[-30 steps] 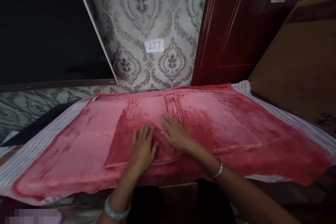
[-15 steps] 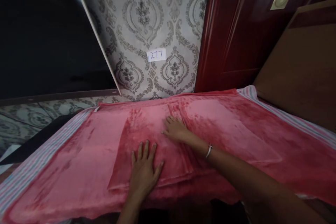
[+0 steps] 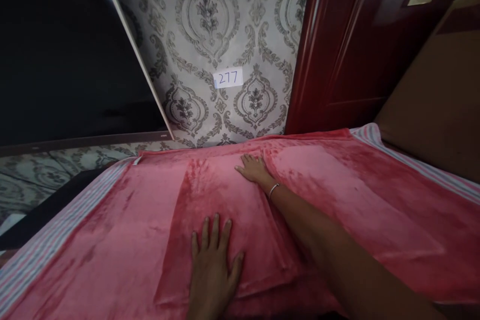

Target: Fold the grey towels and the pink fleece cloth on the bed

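Observation:
My left hand (image 3: 213,270) lies flat, fingers spread, on the near part of a smooth pink plush cloth piece (image 3: 221,197). Toward the wall, my right hand (image 3: 253,169) rests palm down on the far right part of the same piece, fingers apart. Neither hand grips anything. Beneath it spreads a larger pink plush cloth (image 3: 127,230), so alike in colour that some edges are hard to tell. Another flat pink plush panel (image 3: 330,190) lies to the right, partly behind my right forearm. A crease runs between the two panels, partly hidden by that arm.
Striped cloth (image 3: 88,210) shows along the left and right edges of the pink surface. A dark screen (image 3: 75,60) stands at the back left. Patterned wallpaper with a "277" label (image 3: 228,77), a dark red door (image 3: 337,45) and a cardboard box (image 3: 435,90) border the far and right sides.
My right hand has slid away from me and slightly right, toward the piece's far edge. My left hand has spread its fingers and sits lower in view. The pink piece looks flatter.

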{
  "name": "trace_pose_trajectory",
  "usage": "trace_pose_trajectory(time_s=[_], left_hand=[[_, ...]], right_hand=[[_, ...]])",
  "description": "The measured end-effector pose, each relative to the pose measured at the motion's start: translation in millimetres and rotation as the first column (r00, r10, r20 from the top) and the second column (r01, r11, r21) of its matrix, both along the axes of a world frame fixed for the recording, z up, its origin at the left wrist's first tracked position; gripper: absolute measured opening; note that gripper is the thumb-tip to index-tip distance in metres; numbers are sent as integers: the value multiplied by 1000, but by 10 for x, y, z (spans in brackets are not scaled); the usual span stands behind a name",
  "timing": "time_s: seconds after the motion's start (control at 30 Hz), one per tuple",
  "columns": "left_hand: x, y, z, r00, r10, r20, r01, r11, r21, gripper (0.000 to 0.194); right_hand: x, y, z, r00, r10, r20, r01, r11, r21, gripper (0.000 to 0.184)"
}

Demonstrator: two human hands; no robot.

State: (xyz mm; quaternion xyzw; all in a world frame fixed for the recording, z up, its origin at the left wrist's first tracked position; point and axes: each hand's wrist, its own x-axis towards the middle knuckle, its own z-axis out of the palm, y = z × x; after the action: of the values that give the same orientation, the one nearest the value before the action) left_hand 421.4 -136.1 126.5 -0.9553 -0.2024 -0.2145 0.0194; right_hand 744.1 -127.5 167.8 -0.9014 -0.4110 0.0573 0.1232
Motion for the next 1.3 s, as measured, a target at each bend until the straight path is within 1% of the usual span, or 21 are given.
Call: trace_pose_trajectory(time_s=[0.1, 0.17, 0.23, 0.33, 0.43, 0.53, 0.6, 0.67, 0.73, 0.93, 1.03, 1.17, 1.3], left_hand=[[5, -10, 38, 1000, 2, -19, -2, 1000, -18, 60], [14, -22, 87, 998, 15, -57, -17, 999, -36, 59], [24, -35, 140, 995, 28, -97, -33, 998, -53, 59], [41, -52, 200, 991, 39, -126, -47, 997, -66, 59], [58, -63, 226, 993, 38, -115, -45, 997, -60, 59], [69, -73, 236, 993, 42, -111, -49, 997, -61, 59], [70, -78, 239, 993, 44, -114, -52, 996, -68, 58], [66, -77, 234, 993, 39, -113, -47, 996, -72, 58], [58, -68, 217, 994, 32, -106, -39, 997, -70, 58], [37, -19, 138, 996, 15, -88, -20, 998, -61, 59], [27, -10, 135, 995, 10, -103, -16, 998, -60, 59], [27, -20, 170, 992, 5, -125, -13, 998, -60, 60], [46, -55, 238, 989, 16, -145, -25, 998, -58, 59]], right_hand=[[-5, 17, -17, 1000, -16, -10, 16, 1000, 0, 76], [-23, 21, 8, 1000, -16, -20, 16, 1000, 2, 76], [-38, 17, 71, 999, -11, -38, 11, 1000, -1, 74], [-29, -43, 218, 998, 13, -58, -13, 1000, 5, 66], [57, -238, 371, 1000, 2, -12, -2, 998, 69, 63], [226, -545, 474, 994, -107, 35, 103, 987, 121, 66], [350, -728, 497, 980, -197, 33, 192, 974, 124, 67], [443, -829, 477, 965, -262, 22, 258, 960, 113, 68], [482, -830, 412, 959, -282, 14, 280, 955, 96, 68], [418, -604, 84, 988, -156, 3, 156, 988, 11, 67], [425, -587, -14, 991, -134, 12, 134, 991, 6, 70], [433, -626, -20, 992, -124, 11, 124, 992, 19, 69], [388, -690, 94, 990, -136, -40, 137, 990, 21, 69]])
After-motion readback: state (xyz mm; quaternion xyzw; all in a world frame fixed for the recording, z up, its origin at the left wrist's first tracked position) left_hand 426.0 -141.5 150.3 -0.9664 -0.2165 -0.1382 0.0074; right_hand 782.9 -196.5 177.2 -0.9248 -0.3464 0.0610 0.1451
